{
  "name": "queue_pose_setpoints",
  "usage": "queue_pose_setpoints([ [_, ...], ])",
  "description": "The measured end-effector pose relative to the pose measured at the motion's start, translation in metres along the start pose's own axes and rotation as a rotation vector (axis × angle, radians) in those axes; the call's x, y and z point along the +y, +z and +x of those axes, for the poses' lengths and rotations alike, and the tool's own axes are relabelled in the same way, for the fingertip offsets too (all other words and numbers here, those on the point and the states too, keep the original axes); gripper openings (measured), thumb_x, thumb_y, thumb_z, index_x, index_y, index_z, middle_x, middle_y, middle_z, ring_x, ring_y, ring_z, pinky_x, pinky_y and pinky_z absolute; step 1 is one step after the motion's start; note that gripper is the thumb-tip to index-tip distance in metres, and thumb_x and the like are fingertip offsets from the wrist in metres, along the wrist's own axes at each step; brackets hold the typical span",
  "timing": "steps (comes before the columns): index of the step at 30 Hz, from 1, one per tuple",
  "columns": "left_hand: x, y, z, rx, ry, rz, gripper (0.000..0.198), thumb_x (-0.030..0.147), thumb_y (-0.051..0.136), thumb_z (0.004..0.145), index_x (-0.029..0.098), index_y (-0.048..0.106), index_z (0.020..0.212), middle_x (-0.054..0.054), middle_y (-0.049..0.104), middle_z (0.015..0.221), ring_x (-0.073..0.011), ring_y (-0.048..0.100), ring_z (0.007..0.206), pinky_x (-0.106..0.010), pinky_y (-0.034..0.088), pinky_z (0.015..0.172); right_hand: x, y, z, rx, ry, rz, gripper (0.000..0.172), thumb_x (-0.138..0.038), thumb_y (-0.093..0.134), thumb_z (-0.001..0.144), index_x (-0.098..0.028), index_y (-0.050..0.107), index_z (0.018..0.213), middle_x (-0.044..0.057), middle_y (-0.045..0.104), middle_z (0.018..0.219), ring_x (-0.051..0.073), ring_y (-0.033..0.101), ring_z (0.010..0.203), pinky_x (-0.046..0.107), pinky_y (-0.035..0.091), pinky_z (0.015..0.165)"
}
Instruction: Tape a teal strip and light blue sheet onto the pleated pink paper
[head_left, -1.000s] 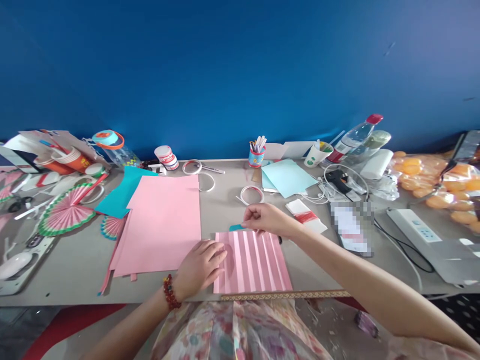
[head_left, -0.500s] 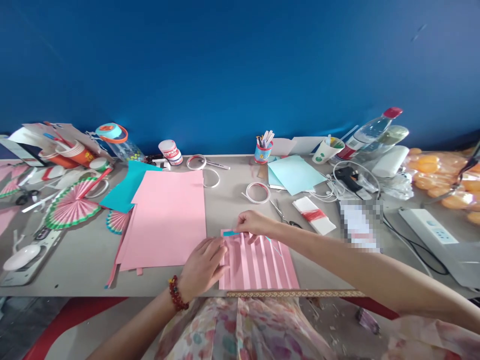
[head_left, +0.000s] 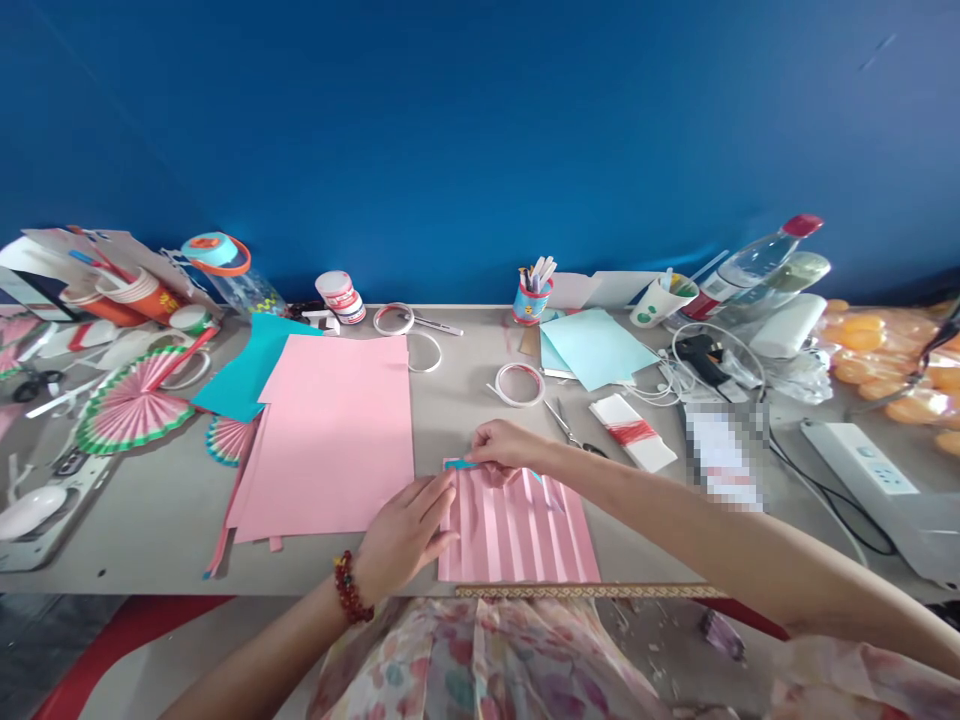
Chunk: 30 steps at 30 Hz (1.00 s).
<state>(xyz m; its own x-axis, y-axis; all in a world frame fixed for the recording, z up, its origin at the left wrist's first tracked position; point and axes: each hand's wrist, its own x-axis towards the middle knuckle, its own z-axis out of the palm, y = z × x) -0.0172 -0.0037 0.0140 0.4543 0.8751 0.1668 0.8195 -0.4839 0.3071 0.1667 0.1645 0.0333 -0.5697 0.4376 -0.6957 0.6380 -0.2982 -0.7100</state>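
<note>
**Pleats held flat at the near edge of the tabletop**

Head view: the pleated pink paper lies at the near edge of the tabletop, just in front of the person, with its folds running away from the body. The left hand rests on the left border of this paper, palm down and fingers spread flat. It grips nothing. I think it presses there so that the folds do not spring up or slide.

The right hand is at the far edge of the same paper. Its fingertips are pressed together on a teal strip, and one end of the strip shows to the left of the fingers. The strip lies along the far border, probably so it stays in line with that edge.

Just left of the pleated paper lie flat pink sheets, partly over a teal sheet. The scissors and a tape ring lie just behind the right hand, near enough to take easily. A finished paper fan is well apart, toward the left edge.
</note>
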Motion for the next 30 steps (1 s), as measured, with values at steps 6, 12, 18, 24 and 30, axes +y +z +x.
queue_pose_setpoints([
  [6,-0.0002,0.0025,-0.0015,0.002,-0.010,0.005,0.044,0.034,0.054,0.094,0.016,0.045,0.134,-0.016,0.049,0.143,-0.0284,0.054,0.122,-0.045,0.050,0.100,-0.0017,0.0005,-0.0001,-0.016,0.010,0.004,0.032,-0.038,0.076,0.075,-0.017,0.053,0.065,-0.005,0.055,0.045,0.012,0.058,0.040,0.017,0.043,0.037],
  [12,0.0024,-0.0004,0.0010,-0.020,-0.059,0.002,0.038,0.034,0.056,0.093,0.017,0.050,0.126,-0.016,0.046,0.145,-0.0293,0.055,0.120,-0.045,0.051,0.096,0.0005,0.0013,0.0003,0.000,-0.006,-0.011,0.032,-0.040,0.078,0.074,-0.018,0.055,0.070,-0.006,0.055,0.047,0.012,0.061,0.043,0.017,0.046,0.039],
  [18,0.0034,-0.0002,0.0033,-0.022,-0.030,0.020,0.048,0.034,0.055,0.094,0.014,0.043,0.136,-0.016,0.049,0.143,-0.0282,0.054,0.122,-0.044,0.048,0.101,0.0006,0.0019,0.0011,0.009,-0.006,-0.032,0.031,-0.040,0.077,0.075,-0.018,0.055,0.071,-0.004,0.058,0.049,0.012,0.061,0.044,0.018,0.048,0.040],
  [24,0.0031,0.0024,0.0022,-0.021,-0.035,0.034,0.048,0.035,0.052,0.095,0.014,0.042,0.137,-0.015,0.048,0.144,-0.0279,0.053,0.122,-0.044,0.046,0.102,0.0048,0.0007,0.0047,0.022,-0.009,-0.060,0.032,-0.042,0.076,0.075,-0.017,0.057,0.073,-0.002,0.060,0.052,0.014,0.062,0.044,0.019,0.047,0.040],
  [30,0.0023,0.0047,0.0021,-0.007,-0.035,0.048,0.049,0.040,0.050,0.096,0.016,0.042,0.139,-0.014,0.051,0.142,-0.0275,0.053,0.122,-0.044,0.045,0.102,0.0043,0.0003,0.0046,0.023,0.005,-0.100,0.035,-0.046,0.077,0.073,-0.017,0.057,0.072,-0.002,0.062,0.052,0.012,0.060,0.042,0.018,0.045,0.041],
])
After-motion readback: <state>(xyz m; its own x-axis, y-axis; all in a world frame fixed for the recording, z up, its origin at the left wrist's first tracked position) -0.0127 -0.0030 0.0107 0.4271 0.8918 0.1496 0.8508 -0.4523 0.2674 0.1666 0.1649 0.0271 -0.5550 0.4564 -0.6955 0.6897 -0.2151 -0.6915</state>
